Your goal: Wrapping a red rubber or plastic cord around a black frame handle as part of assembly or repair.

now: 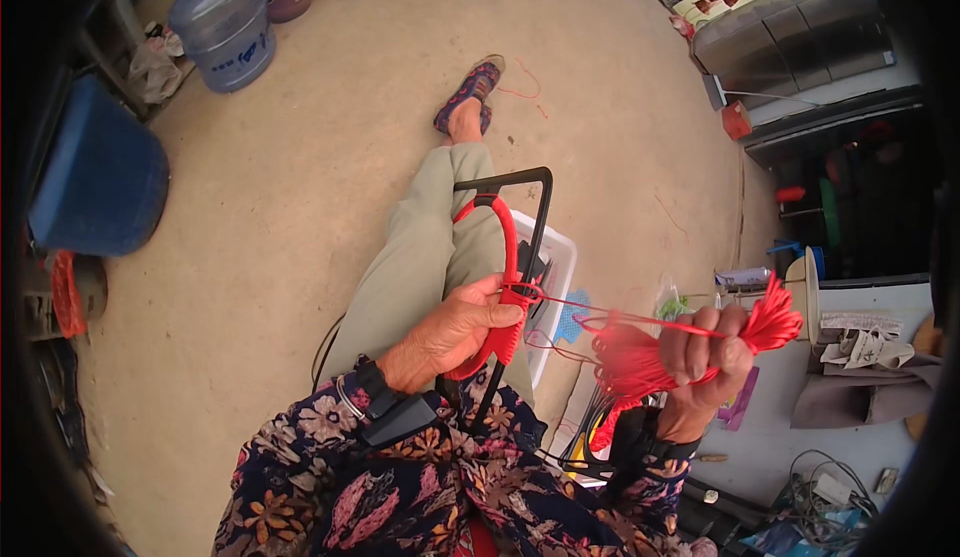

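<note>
Left fingers [502, 314] pinch a rounded, cord-wrapped loop [512, 247]; right fingers [697, 355] clench stringy red cord [628, 359].

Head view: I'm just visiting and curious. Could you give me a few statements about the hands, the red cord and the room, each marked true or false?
1. The right hand grips a bundle of red cord. True.
2. The left hand holds a red hoop. True.
3. No cord reaches the hoop. False: cord stretches from the right hand to the hoop.
4. A blue tub stands at the picture's left. True.
5. The trousers are red. False: they are pale green.
</note>
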`<move>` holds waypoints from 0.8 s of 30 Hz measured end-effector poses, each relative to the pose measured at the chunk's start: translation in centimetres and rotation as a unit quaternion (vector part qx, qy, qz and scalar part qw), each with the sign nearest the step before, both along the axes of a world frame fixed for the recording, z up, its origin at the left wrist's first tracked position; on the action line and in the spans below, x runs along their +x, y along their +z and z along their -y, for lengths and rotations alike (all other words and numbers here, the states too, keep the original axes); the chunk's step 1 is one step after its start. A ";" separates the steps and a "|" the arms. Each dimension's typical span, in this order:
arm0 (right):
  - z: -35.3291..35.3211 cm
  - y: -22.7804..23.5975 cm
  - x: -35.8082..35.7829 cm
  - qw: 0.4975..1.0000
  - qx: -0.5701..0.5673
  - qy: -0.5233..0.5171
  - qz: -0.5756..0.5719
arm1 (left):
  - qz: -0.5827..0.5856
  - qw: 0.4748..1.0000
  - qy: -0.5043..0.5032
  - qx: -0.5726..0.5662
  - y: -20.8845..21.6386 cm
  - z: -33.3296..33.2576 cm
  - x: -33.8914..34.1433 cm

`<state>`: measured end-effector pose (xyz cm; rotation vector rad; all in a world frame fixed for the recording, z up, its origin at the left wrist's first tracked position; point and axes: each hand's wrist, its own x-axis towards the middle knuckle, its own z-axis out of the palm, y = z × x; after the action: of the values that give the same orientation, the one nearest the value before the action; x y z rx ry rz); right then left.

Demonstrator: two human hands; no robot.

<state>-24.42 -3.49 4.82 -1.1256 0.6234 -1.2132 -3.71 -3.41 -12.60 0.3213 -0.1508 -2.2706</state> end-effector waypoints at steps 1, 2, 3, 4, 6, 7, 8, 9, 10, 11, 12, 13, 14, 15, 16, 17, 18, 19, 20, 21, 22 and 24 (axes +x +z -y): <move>0.7 0.8 0.4 1.000 -0.025 0.014 0.002 | 0.007 1.000 -0.006 -0.018 0.1 0.1 0.1; 1.1 1.5 1.1 0.999 -0.035 0.019 0.010 | 0.008 1.000 -0.005 -0.019 0.4 0.1 0.1; 1.4 2.0 1.5 0.999 -0.036 0.020 0.011 | 0.020 1.000 -0.004 -0.018 0.6 0.1 0.2; 1.7 2.4 1.8 0.998 -0.036 0.055 0.019 | 0.030 0.999 -0.003 -0.017 0.7 0.1 0.2; 2.0 3.3 2.9 0.991 -0.017 0.113 0.064 | 0.042 0.999 0.004 -0.019 0.4 0.1 0.0; 2.0 3.8 3.6 0.991 -0.017 0.115 0.065 | 0.052 0.998 0.009 -0.020 0.2 0.0 -0.2; 1.9 4.2 4.5 0.988 -0.020 0.140 0.068 | 0.054 0.998 0.012 -0.020 -0.2 0.0 -0.4; 2.0 4.3 5.5 0.983 -0.023 0.165 0.071 | 0.066 0.997 0.021 -0.017 -0.6 0.0 -0.7; 1.9 4.4 6.2 0.977 -0.028 0.192 0.083 | 0.074 0.997 0.021 -0.020 -0.5 0.1 -1.2; 1.7 3.7 6.8 0.978 -0.058 0.184 0.073 | 0.075 0.997 0.020 -0.020 -0.3 0.1 -1.1; 1.5 3.8 7.7 0.976 -0.034 0.204 0.060 | 0.085 0.996 0.013 -0.013 0.1 0.1 -1.0; 1.3 4.0 8.7 0.974 -0.011 0.222 0.047 | 0.094 0.996 0.005 -0.007 0.6 0.3 -0.9; 0.8 3.2 9.6 0.976 -0.043 0.212 0.038 | 0.096 0.995 0.003 -0.009 0.7 0.4 -1.0; 0.4 2.5 10.1 0.976 -0.074 0.201 0.030 | 0.102 0.994 0.010 -0.029 0.7 0.5 -1.1; 0.3 2.2 10.6 0.976 -0.075 0.203 0.034 | 0.111 0.993 0.022 -0.045 0.4 0.5 -0.9; 0.1 2.2 11.0 0.979 -0.035 0.198 0.025 | 0.115 0.992 0.023 -0.046 0.1 0.3 -0.7; -0.1 2.3 11.4 0.981 0.006 0.193 0.017 | 0.145 0.987 0.040 -0.060 -0.3 0.1 -0.5; -0.3 2.5 11.7 0.981 0.046 0.187 0.006 | 0.173 0.980 0.056 -0.075 -0.8 -0.2 -0.5; -0.5 2.8 11.8 0.980 0.085 0.180 -0.004 | 0.174 0.978 0.067 -0.091 -1.1 -0.1 -0.5; -0.6 3.1 11.9 0.977 0.125 0.173 -0.013 | 0.177 0.977 0.066 -0.093 -1.4 -0.3 -0.3; -0.4 4.0 11.1 0.976 0.125 0.177 -0.008 | 0.387 0.872 0.178 -0.240 0.9 0.0 -0.1; 0.0 4.2 9.6 0.989 0.052 0.136 -0.003 | 0.570 0.663 0.325 -0.360 4.5 0.2 0.3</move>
<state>-14.82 -3.46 8.99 -1.0875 0.5129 -0.9342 -3.37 -3.61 -8.12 1.1026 -1.3017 -0.8664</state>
